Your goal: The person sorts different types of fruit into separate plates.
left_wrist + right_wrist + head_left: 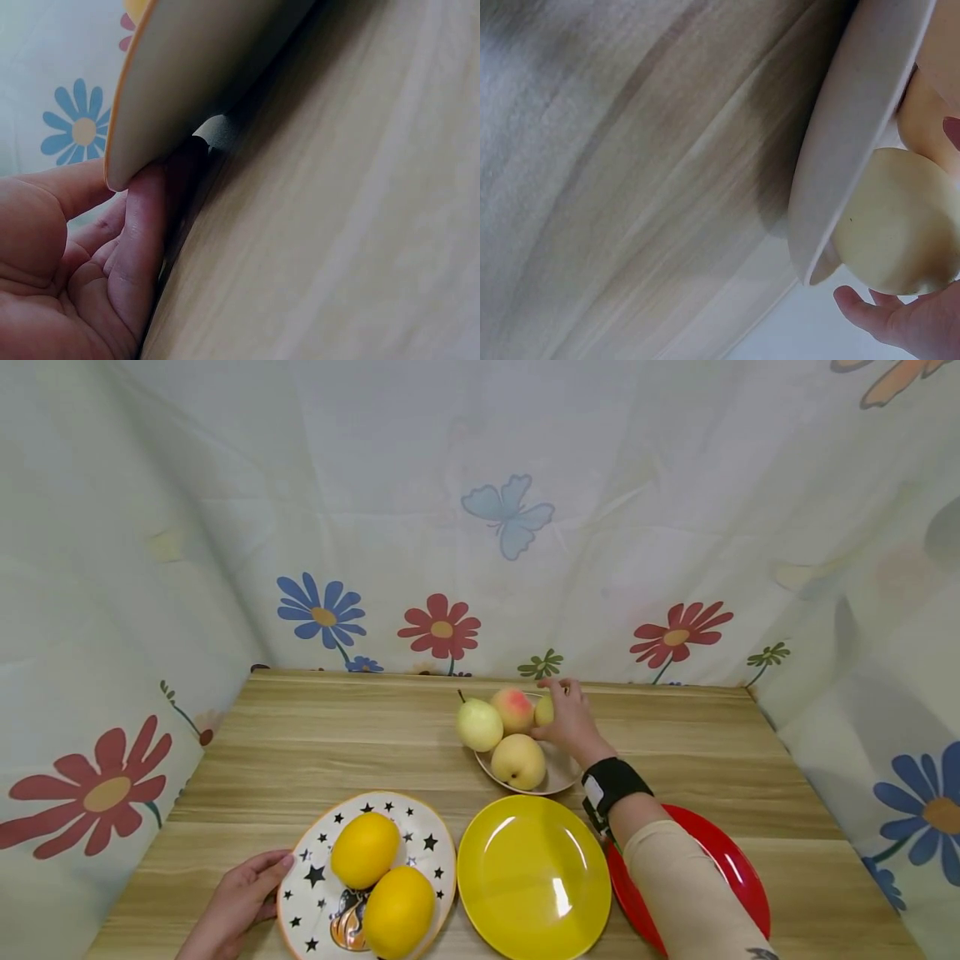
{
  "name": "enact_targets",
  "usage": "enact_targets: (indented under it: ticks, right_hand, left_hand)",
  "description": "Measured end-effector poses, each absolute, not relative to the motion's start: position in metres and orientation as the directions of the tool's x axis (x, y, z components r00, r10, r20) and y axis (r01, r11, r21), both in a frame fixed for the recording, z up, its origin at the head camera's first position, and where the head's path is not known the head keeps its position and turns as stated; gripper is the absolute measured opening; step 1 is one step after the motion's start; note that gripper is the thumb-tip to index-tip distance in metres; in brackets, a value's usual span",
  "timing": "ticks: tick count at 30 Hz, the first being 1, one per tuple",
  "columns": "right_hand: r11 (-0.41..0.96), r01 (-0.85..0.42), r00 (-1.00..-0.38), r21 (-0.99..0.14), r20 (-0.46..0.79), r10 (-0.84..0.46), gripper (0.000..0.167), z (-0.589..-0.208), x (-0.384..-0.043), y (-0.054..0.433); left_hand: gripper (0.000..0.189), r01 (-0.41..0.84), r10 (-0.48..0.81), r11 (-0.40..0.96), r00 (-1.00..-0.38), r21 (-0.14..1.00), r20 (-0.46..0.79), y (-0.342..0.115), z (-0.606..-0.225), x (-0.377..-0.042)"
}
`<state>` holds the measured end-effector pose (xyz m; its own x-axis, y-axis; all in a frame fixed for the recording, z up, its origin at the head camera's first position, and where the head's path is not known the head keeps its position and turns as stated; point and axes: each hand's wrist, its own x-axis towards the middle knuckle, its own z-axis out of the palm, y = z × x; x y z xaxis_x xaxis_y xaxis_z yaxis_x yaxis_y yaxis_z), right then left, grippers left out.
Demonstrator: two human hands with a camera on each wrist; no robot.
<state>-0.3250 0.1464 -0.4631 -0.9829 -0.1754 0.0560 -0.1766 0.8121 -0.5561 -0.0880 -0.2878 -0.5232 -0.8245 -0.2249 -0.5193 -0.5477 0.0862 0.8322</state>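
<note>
At the front left, my left hand (242, 893) pinches the rim of a white star-patterned plate (298, 906), thumb on top and fingers beneath. Two smooth yellow oval fruits (365, 850) lie on this plate. Farther back, my right hand (573, 720) reaches into a shallow pale bowl (562, 770). Its thumb and fingers curl about a pale yellow-green round fruit (900, 221), partly covered by the hand in the head view. Beside that fruit in the bowl are a peach (513, 710), a green pear (480, 725) and a pale yellow round fruit (519, 762).
A yellow plate (534, 877) sits between the star plate and a red plate (731, 868), which my right forearm partly covers. Behind the wooden table (337, 735) hangs a flower-printed cloth (390, 510), which also closes in both sides.
</note>
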Motion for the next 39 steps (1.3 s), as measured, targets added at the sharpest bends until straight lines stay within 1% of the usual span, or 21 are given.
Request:
enact_targets:
  ticks: [2,10,14,25,28,31,36,39]
  right_hand:
    - [0.808,-0.170,-0.984,-0.564,0.051,-0.171,0.080,-0.464,-0.325,0.146]
    - [0.812,-0.153,-0.987,-0.563,0.040,-0.158,0.073,-0.470,-0.326,0.147]
    - [0.816,-0.140,-0.989,-0.561,0.039,-0.143,0.069,-0.471,-0.326,0.146]
    - [0.839,-0.145,-0.989,-0.525,0.074,-0.124,0.056,-0.479,-0.330,0.145]
    - [0.832,-0.157,-0.987,-0.532,0.091,-0.129,0.056,-0.479,-0.330,0.144]
    - [0.827,-0.165,-0.986,-0.537,0.097,-0.134,0.055,-0.479,-0.329,0.144]
    - [0.825,-0.156,-0.988,-0.544,0.080,-0.134,0.053,-0.479,-0.328,0.144]
    - [0.821,-0.159,-0.987,-0.549,0.084,-0.135,0.053,-0.480,-0.327,0.146]
  left_hand:
    - [0.077,-0.546,-0.223,0.086,-0.826,0.833,-0.518,-0.288,-0.524,-0.088]
    - [0.077,-0.541,-0.219,0.085,-0.829,0.837,-0.514,-0.287,-0.526,-0.088]
    - [0.072,-0.540,-0.219,0.090,-0.830,0.837,-0.513,-0.287,-0.526,-0.088]
    - [0.071,-0.537,-0.209,0.087,-0.833,0.839,-0.512,-0.289,-0.525,-0.088]
    - [0.071,-0.545,-0.215,0.089,-0.828,0.833,-0.519,-0.289,-0.524,-0.088]
    - [0.076,-0.553,-0.218,0.099,-0.823,0.827,-0.525,-0.289,-0.523,-0.089]
    - [0.073,-0.553,-0.211,0.136,-0.826,0.822,-0.522,-0.288,-0.519,-0.089]
    - [0.066,-0.541,-0.206,0.163,-0.837,0.825,-0.508,-0.287,-0.516,-0.089]
